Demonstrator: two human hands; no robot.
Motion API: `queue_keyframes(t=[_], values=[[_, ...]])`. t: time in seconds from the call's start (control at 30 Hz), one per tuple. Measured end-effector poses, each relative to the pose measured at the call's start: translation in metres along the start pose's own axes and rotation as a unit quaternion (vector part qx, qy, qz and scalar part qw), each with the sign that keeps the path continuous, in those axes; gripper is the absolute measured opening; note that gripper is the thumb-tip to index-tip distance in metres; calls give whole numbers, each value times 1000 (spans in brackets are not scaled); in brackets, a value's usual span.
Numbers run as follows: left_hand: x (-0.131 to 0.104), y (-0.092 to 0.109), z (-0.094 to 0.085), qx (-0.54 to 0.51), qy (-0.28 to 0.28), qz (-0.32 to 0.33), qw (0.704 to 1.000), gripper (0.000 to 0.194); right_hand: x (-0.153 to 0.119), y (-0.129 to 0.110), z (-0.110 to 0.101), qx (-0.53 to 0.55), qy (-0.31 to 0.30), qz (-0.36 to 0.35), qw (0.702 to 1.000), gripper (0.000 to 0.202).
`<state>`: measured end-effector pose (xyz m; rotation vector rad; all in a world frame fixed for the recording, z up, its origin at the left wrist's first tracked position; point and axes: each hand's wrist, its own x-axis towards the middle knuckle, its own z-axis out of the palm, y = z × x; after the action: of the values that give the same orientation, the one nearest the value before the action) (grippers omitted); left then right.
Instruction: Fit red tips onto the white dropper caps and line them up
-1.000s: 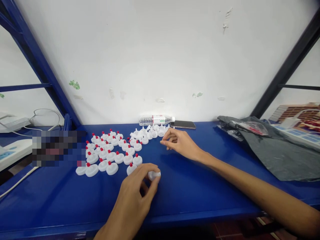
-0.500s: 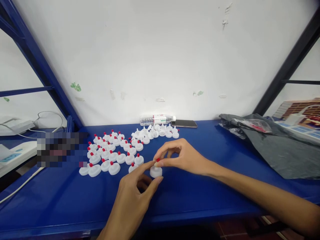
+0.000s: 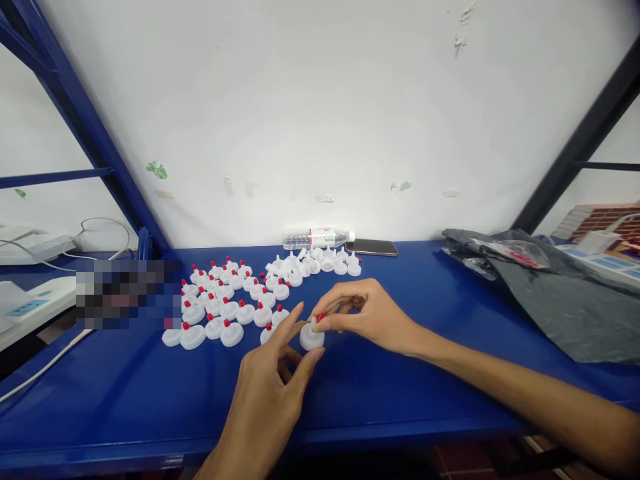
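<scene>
A translucent white nozzle lid (image 3: 312, 338), tilted slightly, is held just above or on the blue table between my two hands. My left hand (image 3: 273, 377) grips the lid's round base with the thumb at the near side; its index finger is lifted off, and other fingers are partly hidden behind. At the spout, my right hand (image 3: 353, 310) pinches a small red tip cap (image 3: 320, 318) between thumb and index finger. The red cap appears beside the narrow spout rather than squarely over it. Just left, several white lids with red caps (image 3: 231, 335) stand upright.
Behind lies a pile of white lids (image 3: 287, 267), many without red tips. A clear plastic bottle (image 3: 320, 238) and a dark phone (image 3: 373, 247) rest by the wall. To the right is a grey plastic bag (image 3: 555, 300); power strips (image 3: 45, 300) and cables are at the left.
My left index finger has lifted from near the spout. The red cap now sits tilted at the spout's right side, and the lid has tipped a little.
</scene>
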<state>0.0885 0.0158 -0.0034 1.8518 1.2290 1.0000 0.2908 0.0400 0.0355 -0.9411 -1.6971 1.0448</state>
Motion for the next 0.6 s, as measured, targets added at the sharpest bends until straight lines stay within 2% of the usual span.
queue_keyframes(t=[0.17, 0.37, 0.6], values=[[0, 1, 0, 19, -6, 15, 1000, 61, -2, 3, 2, 8, -9, 12, 1000, 21], [-1, 1, -1, 23, -8, 7, 1000, 63, 0, 4, -2, -43, -42, 4, 998, 17], [2, -3, 1, 59, -21, 8, 998, 63, -2, 2, -2, -105, -67, -33, 992, 18]])
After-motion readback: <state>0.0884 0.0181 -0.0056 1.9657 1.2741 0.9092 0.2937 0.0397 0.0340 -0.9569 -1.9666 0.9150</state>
